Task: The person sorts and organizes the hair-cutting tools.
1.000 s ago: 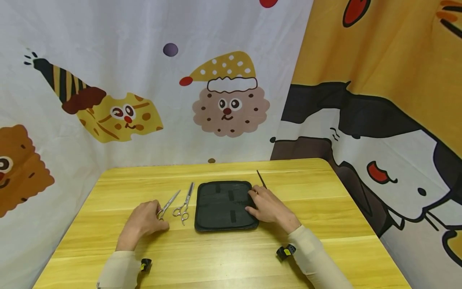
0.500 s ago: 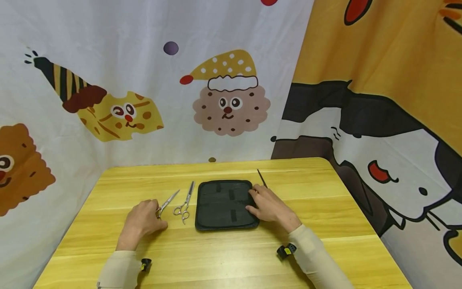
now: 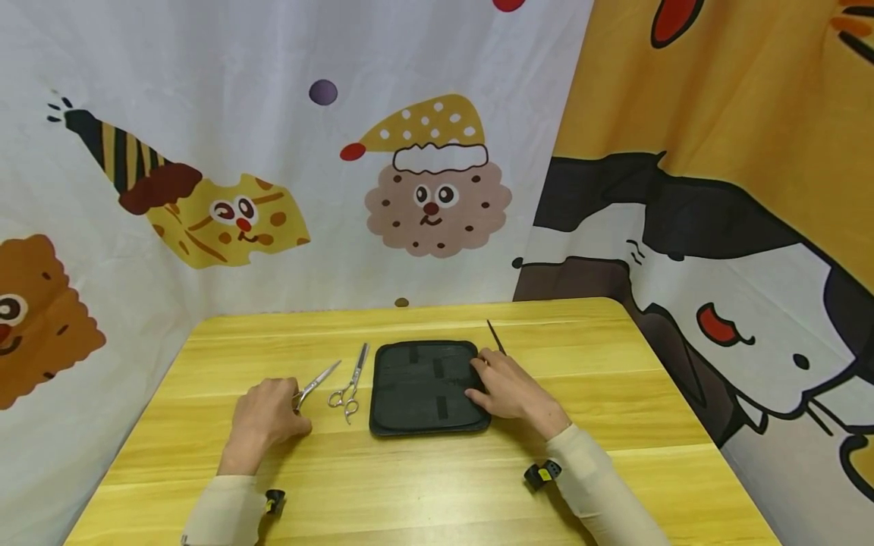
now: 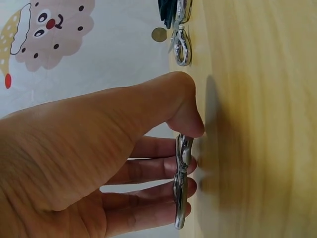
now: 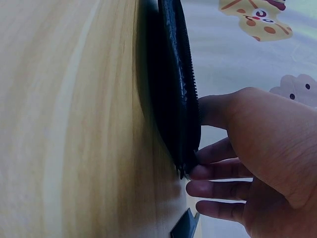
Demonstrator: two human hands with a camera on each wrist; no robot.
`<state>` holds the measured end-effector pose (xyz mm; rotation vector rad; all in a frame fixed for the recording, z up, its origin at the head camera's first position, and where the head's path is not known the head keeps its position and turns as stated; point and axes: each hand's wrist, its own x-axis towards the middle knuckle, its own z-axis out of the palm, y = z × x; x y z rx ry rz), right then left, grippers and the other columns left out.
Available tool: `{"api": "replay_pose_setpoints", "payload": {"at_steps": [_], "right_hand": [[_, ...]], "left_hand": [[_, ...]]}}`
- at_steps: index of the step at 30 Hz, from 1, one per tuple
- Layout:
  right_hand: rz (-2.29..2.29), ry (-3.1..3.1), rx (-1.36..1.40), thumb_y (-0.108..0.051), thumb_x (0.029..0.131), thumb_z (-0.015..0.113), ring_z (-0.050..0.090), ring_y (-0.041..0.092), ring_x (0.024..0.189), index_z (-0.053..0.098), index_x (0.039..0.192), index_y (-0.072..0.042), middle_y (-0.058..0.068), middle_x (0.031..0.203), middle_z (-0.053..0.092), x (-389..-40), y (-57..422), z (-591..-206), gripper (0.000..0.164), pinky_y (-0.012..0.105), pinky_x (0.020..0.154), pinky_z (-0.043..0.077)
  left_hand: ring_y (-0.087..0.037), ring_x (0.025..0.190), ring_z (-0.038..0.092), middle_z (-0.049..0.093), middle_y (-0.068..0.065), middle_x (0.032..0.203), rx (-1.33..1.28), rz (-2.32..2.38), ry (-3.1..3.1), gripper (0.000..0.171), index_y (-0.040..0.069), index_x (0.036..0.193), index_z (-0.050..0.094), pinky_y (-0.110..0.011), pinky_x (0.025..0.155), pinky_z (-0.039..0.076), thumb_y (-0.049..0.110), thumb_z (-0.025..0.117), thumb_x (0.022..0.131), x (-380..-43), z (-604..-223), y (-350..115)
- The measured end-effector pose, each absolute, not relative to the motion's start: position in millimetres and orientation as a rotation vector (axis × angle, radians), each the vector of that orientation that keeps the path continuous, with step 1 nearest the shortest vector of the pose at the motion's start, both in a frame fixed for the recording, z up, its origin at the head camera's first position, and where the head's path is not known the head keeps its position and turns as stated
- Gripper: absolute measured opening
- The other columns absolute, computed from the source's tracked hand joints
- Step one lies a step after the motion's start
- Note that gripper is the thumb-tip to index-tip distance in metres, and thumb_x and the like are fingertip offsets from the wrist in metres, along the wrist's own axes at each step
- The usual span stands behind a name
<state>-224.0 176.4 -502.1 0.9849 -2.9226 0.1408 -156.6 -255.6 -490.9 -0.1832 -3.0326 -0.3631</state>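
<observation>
In the head view my left hand (image 3: 265, 417) is at the handle end of a pair of silver scissors (image 3: 318, 385) on the table's left. The left wrist view has my thumb and fingers around the scissors' metal handles (image 4: 182, 176), close above the tabletop. A second pair, thinning scissors (image 3: 353, 383), lies just to the right, untouched. At the centre is a flat black zip case (image 3: 426, 390). My right hand (image 3: 508, 387) rests on its right edge, fingers extended. Zipper teeth run along the case's edge (image 5: 190, 74) in the right wrist view.
A thin dark stick-like thing (image 3: 496, 337) lies beyond my right hand, partly hidden by it. Everything lies on a yellow wooden table (image 3: 423, 485). A printed cartoon curtain (image 3: 273, 152) hangs behind the table and along its right side.
My left hand's thumb has shifted slightly left, closer to the scissors' handles. My right hand and the case have stayed in place.
</observation>
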Motion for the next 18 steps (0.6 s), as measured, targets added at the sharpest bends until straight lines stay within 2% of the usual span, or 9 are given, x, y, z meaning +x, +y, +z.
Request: {"api": "replay_pose_setpoints", "payload": {"at_steps": [13,18], "right_hand": [[0.165,-2.919,0.978,-0.044,0.099,0.066,0.057,0.030,0.120,0.061,0.140,0.005,0.019,0.138,0.057,-223,176,-502,0.065,0.046,0.101,0.051],[0.157,-2.920,0.973,-0.045,0.099,0.066,0.057,0.030,0.120,0.061,0.141,0.005,0.019,0.138,0.056,-223,176,-502,0.065,0.045,0.102,0.051]], "left_hand": [[-0.019,0.056,0.046,0.054,-0.001,0.065,-0.180,-0.405,-3.012,0.026,0.012,0.073,0.063,-0.029,0.045,0.035,0.022,0.082,0.058,-155,-490,-266],[-0.020,0.057,0.047,0.057,-0.001,0.068,-0.177,-0.443,-2.948,0.035,0.008,0.086,0.071,-0.031,0.046,0.036,0.023,0.083,0.058,-154,-484,-268]]}}
